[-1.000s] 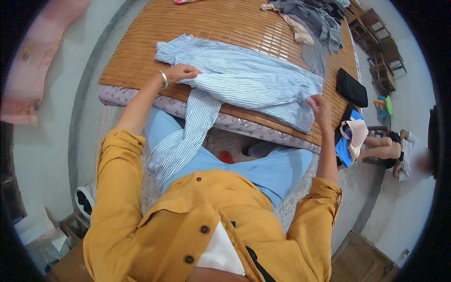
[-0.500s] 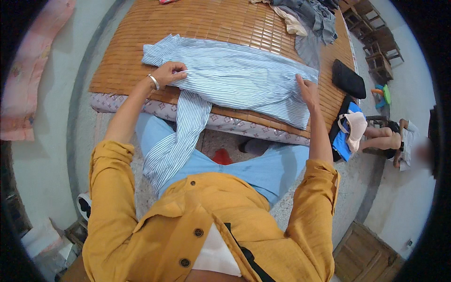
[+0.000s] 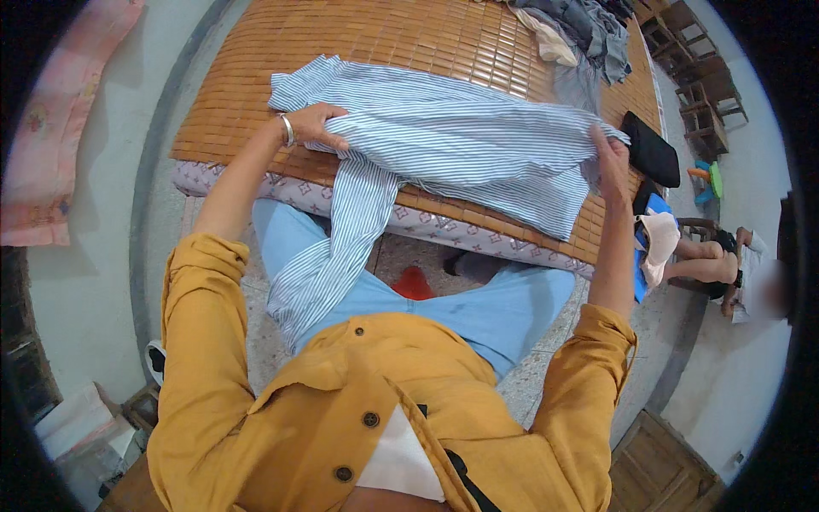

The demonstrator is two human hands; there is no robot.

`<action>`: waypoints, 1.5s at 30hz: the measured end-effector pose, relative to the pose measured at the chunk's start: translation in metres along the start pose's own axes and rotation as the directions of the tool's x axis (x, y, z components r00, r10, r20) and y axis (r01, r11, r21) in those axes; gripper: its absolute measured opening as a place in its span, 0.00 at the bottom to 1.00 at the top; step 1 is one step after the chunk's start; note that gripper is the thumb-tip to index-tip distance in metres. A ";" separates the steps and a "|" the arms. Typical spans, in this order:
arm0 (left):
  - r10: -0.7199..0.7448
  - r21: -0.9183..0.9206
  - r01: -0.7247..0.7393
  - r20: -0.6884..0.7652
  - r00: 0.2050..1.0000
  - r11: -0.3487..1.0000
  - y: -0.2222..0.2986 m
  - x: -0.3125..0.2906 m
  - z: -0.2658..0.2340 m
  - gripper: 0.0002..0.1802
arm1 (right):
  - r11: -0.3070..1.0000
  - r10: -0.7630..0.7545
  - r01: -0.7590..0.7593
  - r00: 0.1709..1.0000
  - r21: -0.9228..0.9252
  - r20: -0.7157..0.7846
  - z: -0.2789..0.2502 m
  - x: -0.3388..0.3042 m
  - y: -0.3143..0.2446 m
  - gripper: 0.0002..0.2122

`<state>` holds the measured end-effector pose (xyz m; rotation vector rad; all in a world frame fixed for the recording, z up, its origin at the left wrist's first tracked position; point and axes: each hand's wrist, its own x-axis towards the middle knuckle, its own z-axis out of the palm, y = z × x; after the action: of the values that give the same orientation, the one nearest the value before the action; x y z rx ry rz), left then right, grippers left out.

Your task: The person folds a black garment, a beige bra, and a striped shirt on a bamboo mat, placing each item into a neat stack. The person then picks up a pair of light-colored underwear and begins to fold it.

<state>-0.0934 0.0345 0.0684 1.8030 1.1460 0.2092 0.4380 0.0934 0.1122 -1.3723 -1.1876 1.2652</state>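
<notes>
Head view: we are looking down on a striped shirt [image 3: 461, 128] that is lying across the slatted mat [image 3: 230, 94] on the bed, close to its near edge. Its long axis is running from left to right, slanting away from us at the left end and nearer to us at the right. One sleeve [image 3: 363, 200] is pointing back toward us, hanging over the patterned side of the mattress [image 3: 478, 241] and resting on the left leg of our light-blue trousers [image 3: 286, 235].

The cloth is showing narrow blue and white stripes, mostly following its length; it is lying fairly flat at the left, while creases are gathering toward the right and the upper layer is rising there.

Our right hand [image 3: 611, 160] is grasping that raised part, its fingers closing on the fabric. Our left hand [image 3: 314, 125] is touching the near edge, thumb and fingers standing apart; we cannot tell whether they are pinching it. Just beyond our right hand, a black pouch [image 3: 655, 152] is lying on the mat.
</notes>
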 end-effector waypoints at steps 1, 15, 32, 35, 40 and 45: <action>0.009 0.087 -0.011 0.023 1.000 0.996 0.000 -0.001 -0.003 0.24 | 0.999 -0.020 0.020 1.000 -0.034 0.000 0.002 -0.004 -0.011 0.12; -0.146 -0.290 0.090 -0.178 0.973 0.953 -0.035 0.009 -0.014 0.15 | 0.860 0.014 0.016 0.998 -0.509 0.056 -0.029 0.011 0.004 0.23; -0.038 0.137 0.119 -0.483 0.875 0.983 -0.032 0.026 0.009 0.16 | 0.802 0.249 -0.154 0.964 -0.577 0.088 -0.051 0.009 0.036 0.27; 0.284 0.482 0.035 -0.572 0.770 0.876 -0.005 0.026 0.015 0.21 | 0.808 0.294 -0.240 0.956 -0.538 0.016 -0.057 0.011 0.034 0.27; 0.519 0.535 -0.263 -0.410 0.750 0.803 0.048 0.033 0.048 0.21 | 0.898 0.354 -0.378 0.924 -0.224 -0.143 -0.045 0.025 0.043 0.23; 0.537 0.571 -0.372 -0.146 0.831 0.731 0.071 0.038 0.079 0.14 | 0.934 0.058 -0.091 0.993 -0.345 -0.105 -0.059 0.050 0.073 0.16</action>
<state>0.0163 0.0069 0.0703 2.6192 0.9896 0.5266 0.5028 0.1323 0.0374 -1.7306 -1.3512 1.0600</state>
